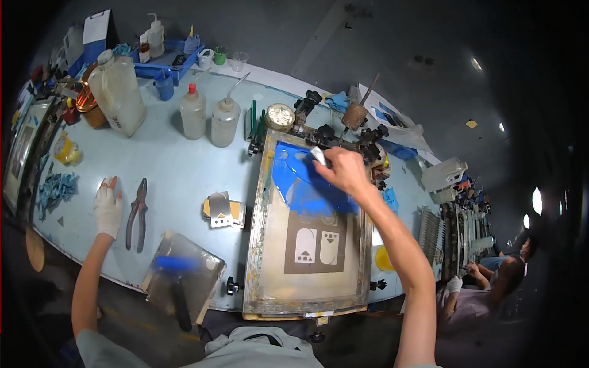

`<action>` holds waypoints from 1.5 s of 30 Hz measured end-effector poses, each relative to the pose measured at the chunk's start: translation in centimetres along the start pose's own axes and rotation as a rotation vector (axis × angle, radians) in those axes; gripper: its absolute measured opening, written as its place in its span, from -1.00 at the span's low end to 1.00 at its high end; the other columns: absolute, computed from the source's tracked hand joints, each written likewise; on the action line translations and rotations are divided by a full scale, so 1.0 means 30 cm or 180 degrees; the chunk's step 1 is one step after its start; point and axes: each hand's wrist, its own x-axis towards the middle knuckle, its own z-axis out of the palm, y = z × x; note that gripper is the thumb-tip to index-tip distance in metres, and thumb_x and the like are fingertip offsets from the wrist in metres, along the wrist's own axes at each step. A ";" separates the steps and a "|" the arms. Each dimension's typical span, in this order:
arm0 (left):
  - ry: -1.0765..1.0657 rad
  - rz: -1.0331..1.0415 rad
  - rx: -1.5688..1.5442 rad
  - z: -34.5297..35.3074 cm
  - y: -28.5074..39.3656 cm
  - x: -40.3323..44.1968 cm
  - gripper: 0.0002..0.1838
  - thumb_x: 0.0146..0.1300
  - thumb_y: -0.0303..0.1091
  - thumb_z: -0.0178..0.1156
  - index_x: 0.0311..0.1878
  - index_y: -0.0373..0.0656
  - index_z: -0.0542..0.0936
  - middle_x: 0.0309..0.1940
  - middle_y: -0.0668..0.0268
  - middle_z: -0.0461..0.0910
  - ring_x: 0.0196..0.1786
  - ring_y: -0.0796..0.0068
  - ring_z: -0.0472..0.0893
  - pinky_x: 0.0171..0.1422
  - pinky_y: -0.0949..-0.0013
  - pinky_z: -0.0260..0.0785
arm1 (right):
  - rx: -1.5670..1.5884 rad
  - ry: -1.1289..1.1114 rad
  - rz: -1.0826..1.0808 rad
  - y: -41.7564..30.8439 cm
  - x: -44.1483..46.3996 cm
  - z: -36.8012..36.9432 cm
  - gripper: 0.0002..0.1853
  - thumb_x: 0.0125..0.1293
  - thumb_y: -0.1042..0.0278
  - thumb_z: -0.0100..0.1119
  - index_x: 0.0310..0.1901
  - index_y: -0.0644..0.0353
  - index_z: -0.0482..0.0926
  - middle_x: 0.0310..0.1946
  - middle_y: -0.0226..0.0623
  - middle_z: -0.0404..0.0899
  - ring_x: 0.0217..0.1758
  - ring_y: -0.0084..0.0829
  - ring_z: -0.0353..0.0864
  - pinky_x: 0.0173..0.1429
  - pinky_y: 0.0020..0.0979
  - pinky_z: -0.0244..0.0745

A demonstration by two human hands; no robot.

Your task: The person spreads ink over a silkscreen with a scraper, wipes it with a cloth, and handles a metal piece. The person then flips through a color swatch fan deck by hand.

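My right hand (347, 170) is closed on a small white wad (318, 155), possibly a rag; its far side is hidden by my fingers. It is over the upper part of a screen-printing frame (256, 245), where wet blue ink (300, 184) covers the mesh. Below the ink, the mesh shows a dark stencil area (314, 267) with pale cut-out shapes. My left hand (107, 211), in a white glove with bare fingertips, lies flat on the table with nothing in it. Just to its right are pliers (137, 214) with dark handles.
A squeegee with a blue-inked edge (178, 264) lies on a metal plate at the front edge. Small metal plates (223, 210) sit left of the frame. Bottles (194, 113), a large jug (118, 92) and blue crumpled gloves (56, 190) stand around. Another person (491, 282) works at right.
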 end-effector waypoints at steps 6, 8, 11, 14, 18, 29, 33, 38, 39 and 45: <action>-0.0021 0.0051 -0.0139 0.082 -0.077 -0.008 -0.43 0.47 -0.41 0.17 0.53 -0.11 0.42 0.49 -0.01 0.40 0.56 -0.06 0.35 0.62 0.02 0.23 | 0.0090 -0.0367 -0.1389 -0.099 0.061 -0.088 -0.79 0.00 0.43 0.43 -0.26 0.18 0.74 -0.25 -0.26 0.71 -0.02 -0.18 0.63 0.17 -0.17 0.52; -0.0045 0.0002 -0.0150 0.083 -0.072 -0.012 -0.43 0.48 -0.40 0.15 0.54 -0.10 0.41 0.50 -0.02 0.40 0.55 -0.08 0.35 0.62 0.02 0.23 | 0.0075 -0.0413 -0.1509 -0.031 0.005 -0.104 -0.67 -0.08 0.50 0.37 -0.17 0.17 0.78 -0.19 -0.26 0.73 0.03 -0.19 0.62 0.26 -0.19 0.48; -0.0037 0.0005 -0.0324 0.064 -0.062 -0.013 -0.43 0.50 -0.39 0.14 0.55 -0.08 0.40 0.50 -0.01 0.40 0.56 -0.06 0.35 0.63 0.03 0.21 | -0.0252 -0.0543 -0.1066 0.105 -0.107 -0.153 -0.57 -0.10 0.50 0.34 -0.08 0.16 0.80 -0.15 -0.24 0.75 0.05 -0.18 0.64 0.30 -0.21 0.48; 0.0036 0.0024 -0.0201 0.065 -0.053 -0.008 -0.47 0.50 -0.38 0.13 0.51 -0.13 0.43 0.46 -0.01 0.43 0.53 -0.07 0.37 0.61 0.02 0.23 | -0.0214 -0.0732 0.0512 0.193 -0.182 -0.135 -0.70 0.12 0.28 0.42 -0.14 0.25 0.80 -0.22 -0.06 0.76 -0.01 0.01 0.71 0.18 -0.07 0.58; -0.0067 0.0052 -0.0139 0.033 -0.036 -0.001 -0.47 0.49 -0.39 0.13 0.50 -0.14 0.43 0.46 0.03 0.43 0.53 -0.04 0.37 0.60 0.03 0.24 | 0.0398 -0.0433 0.0895 0.041 -0.171 -0.086 -0.63 0.23 0.04 0.40 -0.23 0.26 0.78 -0.28 0.08 0.71 -0.14 0.14 0.70 0.04 0.02 0.58; 0.0000 0.0052 -0.0029 0.023 -0.034 0.000 -0.44 0.43 -0.40 0.19 0.49 -0.11 0.44 0.46 0.04 0.43 0.53 0.01 0.39 0.58 0.06 0.27 | -0.0409 0.0122 -0.0556 -0.022 -0.233 -0.066 -0.65 0.01 0.34 0.52 -0.11 0.17 0.78 -0.35 -0.25 0.65 -0.15 -0.19 0.63 0.01 -0.18 0.45; -0.0031 -0.0007 -0.0001 0.014 -0.013 -0.024 -0.45 0.44 -0.38 0.19 0.49 -0.10 0.45 0.45 0.04 0.45 0.52 0.01 0.40 0.58 0.07 0.28 | -0.0036 -0.0070 -0.1062 -0.170 -0.301 -0.114 -0.63 -0.03 0.37 0.52 -0.10 0.17 0.77 -0.33 -0.27 0.65 -0.13 -0.21 0.61 -0.01 -0.19 0.42; 0.0062 0.0117 0.0065 0.036 -0.037 -0.011 -0.44 0.43 -0.38 0.19 0.48 -0.10 0.45 0.43 0.04 0.46 0.52 0.03 0.40 0.57 0.05 0.28 | -0.0459 0.0087 -0.0541 -0.037 -0.264 -0.099 -0.67 0.01 0.39 0.48 -0.12 0.19 0.75 -0.33 -0.30 0.63 -0.15 -0.22 0.57 -0.02 -0.19 0.40; 0.0163 0.0140 0.0083 0.082 -0.076 -0.009 -0.44 0.42 -0.38 0.20 0.48 -0.09 0.45 0.42 0.03 0.46 0.50 0.01 0.41 0.54 0.04 0.30 | -0.0380 -0.0005 -0.0745 -0.076 -0.281 -0.121 -0.61 -0.01 0.39 0.50 -0.07 0.20 0.75 -0.27 -0.29 0.66 -0.12 -0.21 0.58 -0.01 -0.20 0.41; 0.0141 0.0134 0.0003 0.037 -0.034 -0.013 -0.46 0.43 -0.39 0.20 0.47 -0.12 0.46 0.40 0.01 0.47 0.48 -0.02 0.43 0.55 0.05 0.31 | -0.0370 0.0068 -0.0684 -0.008 -0.306 -0.076 -0.59 -0.02 0.36 0.52 -0.06 0.22 0.78 -0.23 -0.20 0.72 -0.07 -0.18 0.65 0.03 -0.22 0.45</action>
